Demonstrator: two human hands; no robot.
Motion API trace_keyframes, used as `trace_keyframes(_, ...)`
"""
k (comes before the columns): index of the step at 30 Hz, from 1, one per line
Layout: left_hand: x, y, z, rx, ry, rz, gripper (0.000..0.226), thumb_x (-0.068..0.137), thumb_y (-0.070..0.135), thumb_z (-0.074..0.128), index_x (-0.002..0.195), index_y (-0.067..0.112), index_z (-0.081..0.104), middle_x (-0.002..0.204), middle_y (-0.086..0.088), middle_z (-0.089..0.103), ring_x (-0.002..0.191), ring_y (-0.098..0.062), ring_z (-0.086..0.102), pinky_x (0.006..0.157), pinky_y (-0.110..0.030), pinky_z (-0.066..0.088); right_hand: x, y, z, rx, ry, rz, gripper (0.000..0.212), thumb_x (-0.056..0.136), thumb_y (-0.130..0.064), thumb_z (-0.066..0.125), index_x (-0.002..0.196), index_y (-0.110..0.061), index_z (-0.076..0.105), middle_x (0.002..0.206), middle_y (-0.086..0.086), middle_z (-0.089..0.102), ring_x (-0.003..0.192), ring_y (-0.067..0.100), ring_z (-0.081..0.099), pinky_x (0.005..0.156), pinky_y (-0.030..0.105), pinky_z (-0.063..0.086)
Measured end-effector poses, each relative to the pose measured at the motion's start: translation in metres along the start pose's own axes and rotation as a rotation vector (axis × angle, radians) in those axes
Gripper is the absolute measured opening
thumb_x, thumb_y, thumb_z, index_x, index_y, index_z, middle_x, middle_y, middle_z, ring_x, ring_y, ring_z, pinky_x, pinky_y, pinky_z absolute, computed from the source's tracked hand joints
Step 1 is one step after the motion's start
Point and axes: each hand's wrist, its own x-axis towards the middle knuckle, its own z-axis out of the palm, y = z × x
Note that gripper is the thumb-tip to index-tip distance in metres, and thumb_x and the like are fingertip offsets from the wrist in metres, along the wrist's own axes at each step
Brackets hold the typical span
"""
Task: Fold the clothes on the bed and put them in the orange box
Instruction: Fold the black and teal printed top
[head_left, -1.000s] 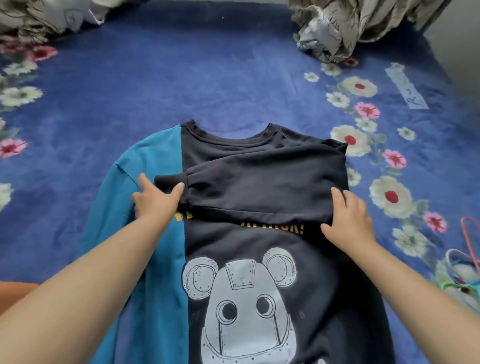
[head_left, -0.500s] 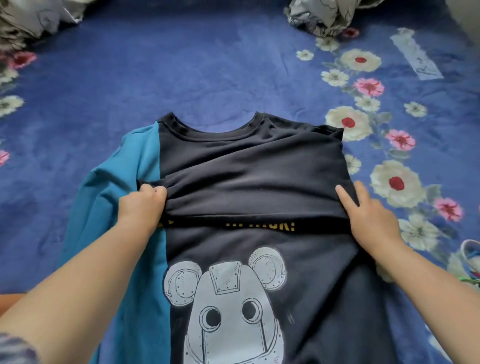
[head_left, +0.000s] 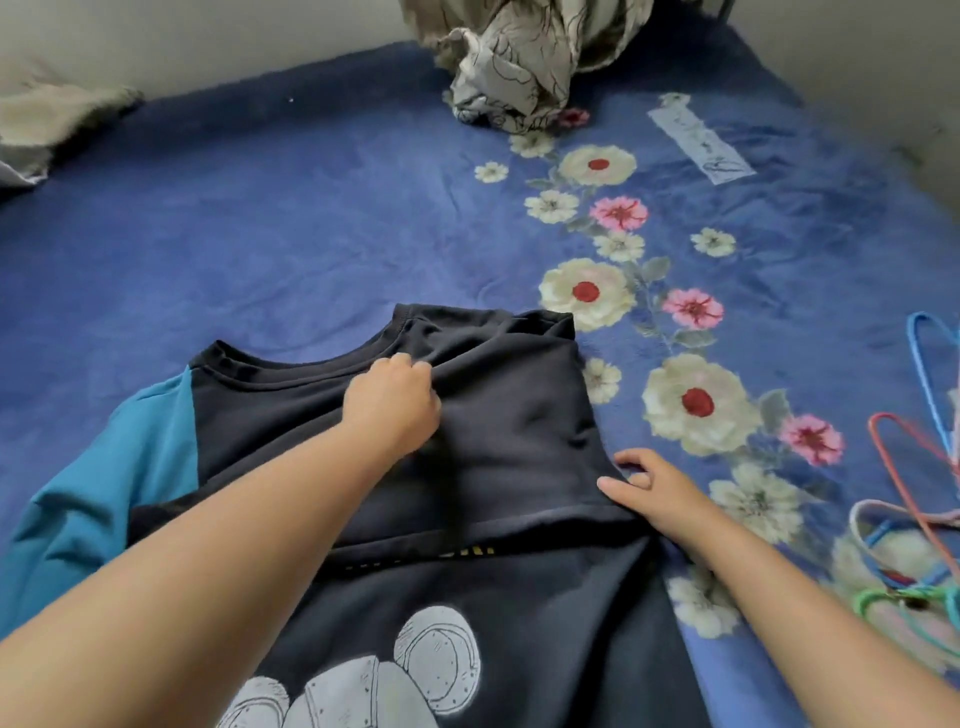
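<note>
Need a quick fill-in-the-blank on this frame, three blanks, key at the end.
1. The left hand pinches the black fabric of the ____.
2. The shirt's unfolded sleeve is ____ in colour.
3. The right hand rests at the shirt's edge; beyond it, on the blue floral blanket, lie coloured ____.

Missing words: shirt; teal; hangers

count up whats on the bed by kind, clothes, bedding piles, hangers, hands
sweatshirt, black and teal: 1
crumpled patterned fabric piles: 2, one at the far end, one at the left edge
coloured hangers: a tangled bunch at the right edge, count cannot be told
hands: 2, left hand and right hand, both on the sweatshirt
total countable: 5
</note>
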Motion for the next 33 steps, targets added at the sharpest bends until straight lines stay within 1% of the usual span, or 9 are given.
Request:
trace_keyframes(4,0.056,0.068,-0.008,-0.232,-0.011,0.071,0.042,0.095,0.038,0.041,0.121,0.007,0.051,0.127,-0.012,0.049,0.12,-0.03,0.043,0.093,-0.04,0.038,0.017,0.026,-0.003,0.15,-0.088,-0.027,0.018,0.081,-0.019,0.07,0.071,-0.018,0.055,0.07,-0.004,0.06,0.066,0.003,0.052,0.057,0.012,0.037)
trace_keyframes(10,0.106,0.119,0.009,-0.183,-0.011,0.055,0.042,0.088,0.054,0.046,0.087,0.012,0.054,0.097,-0.005,0.056,0.103,-0.028,0.052,0.073,-0.032,0.041,0.029,0.038,-0.01,0.243,-0.229,-0.058,0.023,0.078,-0.022,0.073,0.07,-0.018,0.051,0.037,-0.016,0.037,0.035,-0.002,0.034,0.042,0.009,0.027)
trace_keyframes(13,0.123,0.133,0.012,-0.16,-0.06,-0.074,0.038,0.09,0.05,0.046,0.077,0.014,0.049,0.089,-0.003,0.054,0.101,-0.029,0.055,0.074,-0.031,0.04,0.03,0.04,-0.011,0.192,-0.222,-0.119,0.03,0.075,-0.024,0.076,0.065,-0.02,0.048,0.037,-0.016,0.036,0.038,-0.001,0.032,0.046,0.011,0.026)
trace_keyframes(15,0.133,0.138,0.011,-0.084,-0.1,-0.066,0.023,0.094,0.033,0.045,0.092,0.014,0.056,0.104,-0.006,0.06,0.106,-0.03,0.055,0.076,-0.033,0.039,0.032,0.041,-0.01,0.171,-0.233,-0.156,0.034,0.073,-0.026,0.078,0.062,-0.02,0.046,0.037,-0.016,0.036,0.039,0.0,0.031,0.047,0.012,0.025)
trace_keyframes(19,0.145,0.136,-0.006,-0.124,-0.036,-0.06,0.034,0.1,0.023,0.038,0.113,-0.002,0.057,0.114,-0.017,0.057,0.111,-0.035,0.051,0.084,-0.038,0.041,0.039,0.042,-0.013,0.122,-0.256,-0.202,0.037,0.071,-0.028,0.079,0.059,-0.018,0.045,0.039,-0.012,0.036,0.042,0.002,0.03,0.048,0.016,0.026)
trace_keyframes(24,0.153,0.126,-0.01,-0.342,0.029,-0.065,0.041,0.101,0.029,0.033,0.067,0.007,0.038,0.07,-0.003,0.039,0.083,-0.025,0.04,0.067,-0.029,0.028,0.036,0.049,-0.007,0.393,-0.277,-0.206,0.019,0.064,-0.03,0.066,0.064,-0.011,0.067,0.061,0.001,0.053,0.061,0.01,0.044,0.057,0.023,0.034)
trace_keyframes(26,0.158,0.127,-0.004,-0.4,0.014,-0.099,0.04,0.1,0.029,0.034,0.067,0.006,0.037,0.072,-0.005,0.042,0.083,-0.024,0.041,0.064,-0.031,0.032,0.036,0.051,-0.005,0.45,-0.284,-0.2,0.004,0.066,-0.026,0.068,0.064,-0.025,0.071,0.068,0.001,0.06,0.066,0.011,0.049,0.063,0.022,0.037)
trace_keyframes(29,0.17,0.127,0.001,-0.548,0.019,-0.186,0.035,0.097,0.026,0.043,0.066,0.011,0.039,0.072,-0.005,0.043,0.083,-0.022,0.042,0.058,-0.029,0.035,0.039,0.053,-0.006,0.424,-0.266,-0.202,0.005,0.065,-0.019,0.069,0.062,-0.02,0.065,0.06,-0.005,0.055,0.059,0.006,0.045,0.056,0.016,0.035)
trace_keyframes(33,0.173,0.129,0.008,-0.809,0.113,-0.259,0.02,0.089,0.028,0.058,0.101,0.013,0.052,0.087,0.001,0.048,0.084,-0.016,0.048,0.069,-0.026,0.039,0.043,0.052,-0.002,0.31,-0.176,-0.203,0.029,0.053,-0.03,0.063,0.066,-0.004,0.059,0.064,0.006,0.047,0.063,0.016,0.038,0.059,0.026,0.031)
